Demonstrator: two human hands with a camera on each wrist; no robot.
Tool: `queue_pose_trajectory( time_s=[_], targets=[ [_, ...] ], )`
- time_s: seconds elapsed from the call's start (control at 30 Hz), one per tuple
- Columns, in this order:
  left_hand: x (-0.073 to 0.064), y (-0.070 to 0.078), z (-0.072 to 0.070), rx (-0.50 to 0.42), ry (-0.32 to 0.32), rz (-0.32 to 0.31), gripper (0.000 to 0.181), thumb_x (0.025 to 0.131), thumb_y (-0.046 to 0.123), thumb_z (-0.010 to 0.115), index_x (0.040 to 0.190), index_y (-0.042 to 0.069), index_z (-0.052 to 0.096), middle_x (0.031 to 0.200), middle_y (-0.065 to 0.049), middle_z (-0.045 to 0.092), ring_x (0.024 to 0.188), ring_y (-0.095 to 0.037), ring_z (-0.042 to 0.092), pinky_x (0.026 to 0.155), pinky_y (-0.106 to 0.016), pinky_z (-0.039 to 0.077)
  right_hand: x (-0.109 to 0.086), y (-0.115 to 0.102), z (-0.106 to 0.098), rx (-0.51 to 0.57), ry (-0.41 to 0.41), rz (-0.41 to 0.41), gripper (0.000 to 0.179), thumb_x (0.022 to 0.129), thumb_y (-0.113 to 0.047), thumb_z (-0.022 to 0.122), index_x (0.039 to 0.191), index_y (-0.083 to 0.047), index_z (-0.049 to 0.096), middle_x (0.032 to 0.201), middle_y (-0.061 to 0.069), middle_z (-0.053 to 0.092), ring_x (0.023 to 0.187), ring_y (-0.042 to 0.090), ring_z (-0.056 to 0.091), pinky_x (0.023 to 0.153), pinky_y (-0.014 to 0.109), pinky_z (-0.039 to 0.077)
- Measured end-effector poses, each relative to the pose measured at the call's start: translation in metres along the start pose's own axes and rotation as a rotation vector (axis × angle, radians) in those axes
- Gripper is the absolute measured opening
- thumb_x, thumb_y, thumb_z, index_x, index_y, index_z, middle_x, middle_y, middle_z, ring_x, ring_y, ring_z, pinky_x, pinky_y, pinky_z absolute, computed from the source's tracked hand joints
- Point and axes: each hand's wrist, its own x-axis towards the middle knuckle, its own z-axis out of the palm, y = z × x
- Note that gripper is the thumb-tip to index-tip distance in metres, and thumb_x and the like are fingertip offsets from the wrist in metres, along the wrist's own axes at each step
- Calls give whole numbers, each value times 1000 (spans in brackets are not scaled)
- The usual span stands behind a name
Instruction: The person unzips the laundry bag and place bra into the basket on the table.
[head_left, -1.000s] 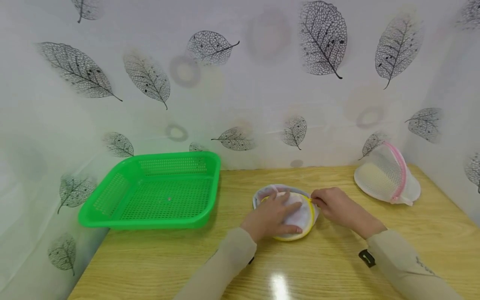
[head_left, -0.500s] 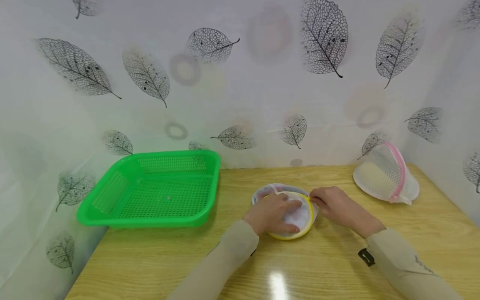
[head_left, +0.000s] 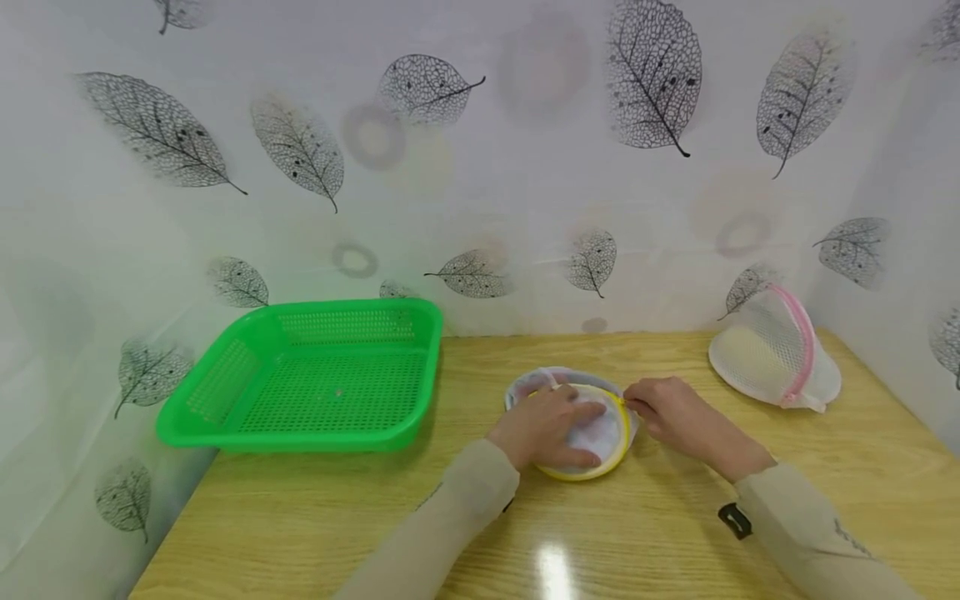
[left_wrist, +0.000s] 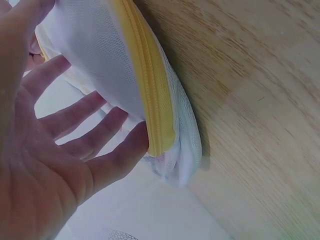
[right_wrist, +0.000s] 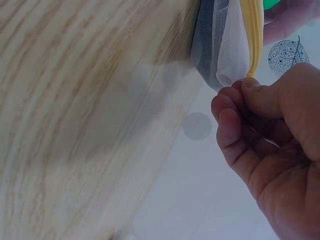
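Observation:
A white mesh laundry bag [head_left: 592,437] with a yellow zipper [left_wrist: 152,95] around its edge lies on the wooden table. Over its top rests my left hand [head_left: 546,427]; the left wrist view shows the fingers spread, with fingertips touching the mesh and zipper edge. At the bag's right side my right hand [head_left: 678,417] pinches the end of the zipper between thumb and index finger. The right wrist view shows the zipper band [right_wrist: 254,37] running to those fingertips, which hide whatever small piece is between them. Something pinkish shows faintly through the mesh.
A green perforated plastic basket [head_left: 330,400] stands on the left of the table [head_left: 600,542]. Toward the back right sits another white mesh bag [head_left: 757,354] with a pink zipper. A leaf-patterned white curtain [head_left: 525,192] hangs behind and along both sides.
My left hand has moved slightly back to the left on the bag, and its fingers look less stretched out. The right hand keeps its pinch at almost the same spot.

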Motion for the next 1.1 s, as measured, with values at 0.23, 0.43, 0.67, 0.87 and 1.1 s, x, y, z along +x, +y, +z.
queue_pose_trajectory(
  time_s=[0.23,0.43,0.67,0.87,1.1],
  targets=[
    [-1,1,-2,9,-15,-9,67,88,65,66,147,37,53,143,-5,61,130,-31,56,86,-50,53,0,-2,0,-23,-4,8,13,87,6,70,89,-6,76,80,-1,72,72,9,65,64,30,53],
    [-2,2,-3,18,-18,-20,67,88,66,65,147,38,52,144,-5,60,130,-32,56,87,-51,51,-2,-4,-1,-15,-19,16,14,87,7,70,89,-5,76,82,0,73,75,12,68,66,31,55],
    [-2,1,-2,6,-18,-17,67,88,66,66,147,37,53,144,-5,60,129,-33,55,87,-52,51,-2,-4,-2,-20,-23,-2,15,86,7,70,89,-7,76,83,-1,74,76,13,68,67,32,55],
    [-1,1,-1,-5,-20,-27,67,87,66,67,147,39,53,144,-5,59,127,-33,55,87,-52,50,-2,-5,-1,-21,-32,0,15,87,7,70,88,-7,75,81,-3,73,73,8,64,65,30,53],
    [-1,1,1,-7,-16,-39,67,87,67,67,146,40,52,145,-5,58,128,-33,54,86,-53,50,-3,-5,-1,-23,-28,-8,15,87,7,69,88,-6,76,82,-2,74,74,11,67,66,31,54]
  ],
)
